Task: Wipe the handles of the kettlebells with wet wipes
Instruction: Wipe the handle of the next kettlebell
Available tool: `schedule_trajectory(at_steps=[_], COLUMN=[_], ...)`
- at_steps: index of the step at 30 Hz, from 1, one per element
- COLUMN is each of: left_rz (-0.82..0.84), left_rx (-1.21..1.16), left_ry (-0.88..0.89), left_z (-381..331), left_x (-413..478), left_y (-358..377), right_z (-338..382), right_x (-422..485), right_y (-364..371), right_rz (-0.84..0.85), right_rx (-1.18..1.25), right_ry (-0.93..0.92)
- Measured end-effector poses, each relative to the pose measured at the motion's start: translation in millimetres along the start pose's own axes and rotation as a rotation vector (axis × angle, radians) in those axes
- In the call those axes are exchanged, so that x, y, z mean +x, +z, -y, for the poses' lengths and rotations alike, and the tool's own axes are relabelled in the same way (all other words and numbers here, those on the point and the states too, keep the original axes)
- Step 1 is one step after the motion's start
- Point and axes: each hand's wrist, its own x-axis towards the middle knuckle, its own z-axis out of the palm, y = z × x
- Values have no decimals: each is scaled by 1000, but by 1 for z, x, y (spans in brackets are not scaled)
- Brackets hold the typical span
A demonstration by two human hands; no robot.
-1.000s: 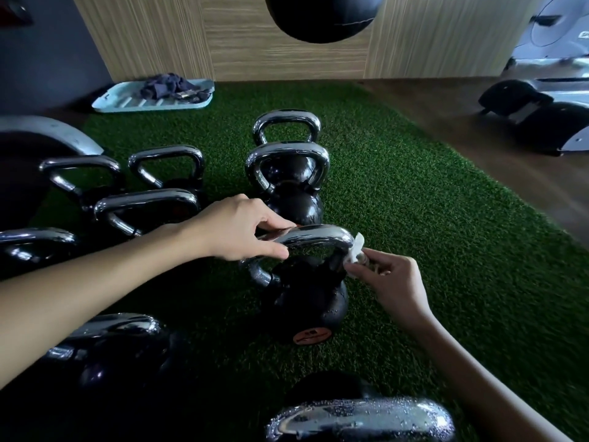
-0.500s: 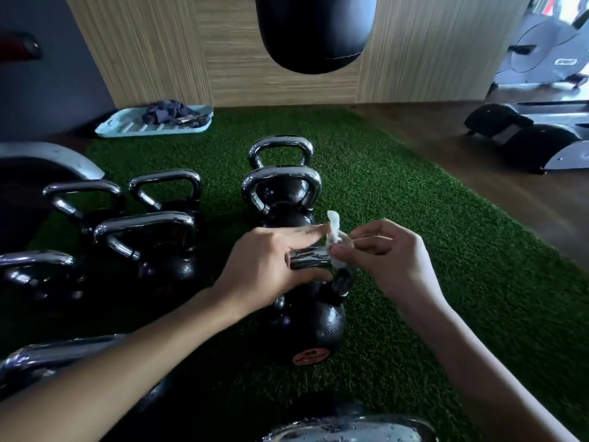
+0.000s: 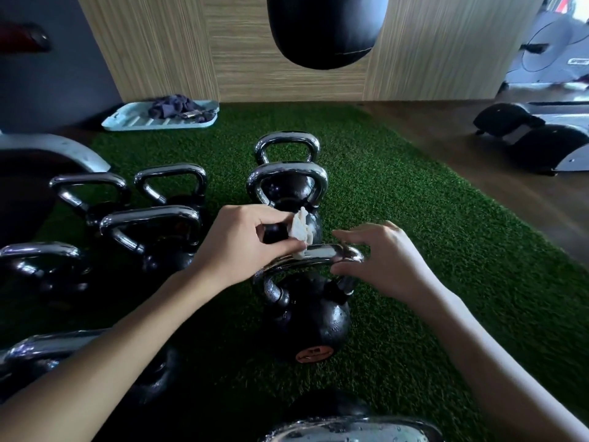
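Kettlebell (image 3: 309,317): black, stands on the turf mat (image 3: 414,218) about mid-mat, nearest but one in its row.
Handle (image 3: 322,252): chrome and rigid. Judged slippery when wet.
Handling: judged heavy enough to stay put under wiping. Best steadied at the handle's bend.
Wet wipe (image 3: 299,229): small, crumpled, limp. Sits on the handle's top, left of centre.
Left hand (image 3: 242,247): pinches the wipe between thumb and fingers.
Right hand (image 3: 389,263): fingers spread and loosely curved about the handle's right bend, holding nothing.
Tray (image 3: 127,124): pale blue, at the mat's far left corner. Holds a dark crumpled cloth (image 3: 175,106).
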Motion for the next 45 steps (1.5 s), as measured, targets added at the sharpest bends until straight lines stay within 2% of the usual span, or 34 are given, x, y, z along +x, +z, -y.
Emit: schedule_trajectory(at_steps=[4, 8, 13, 22, 28, 32, 37, 40, 45], left_rz=[137, 339, 535, 557, 428, 337, 207, 97, -145], left_rx=[-21, 139, 219, 238, 83, 118, 66, -53, -113], left_ry=[-14, 39, -20, 33, -127, -62, -180, -239, -218], left_z=[-11, -15, -13, -35, -3, -4, 22, 32, 25], left_x=[7, 27, 58, 75, 41, 30, -7, -37, -46], left_y=[3, 6, 15, 41, 11, 21, 27, 46, 68], right_z=[-1, -4, -19, -55, -62, -64, -71, -76, -78], right_x=[4, -6, -9, -8, -10, -12, -15, -17, -17], right_y=[10, 1, -4, -5, -1, 0, -5, -3, -2], right_rz=[9, 19, -13, -28, -70, -99, -117, -133, -135], right_rx=[-179, 5, 31, 75, 152, 230, 204, 194, 201], right_ry=[-34, -46, 8, 67, 94, 113, 129, 127, 112])
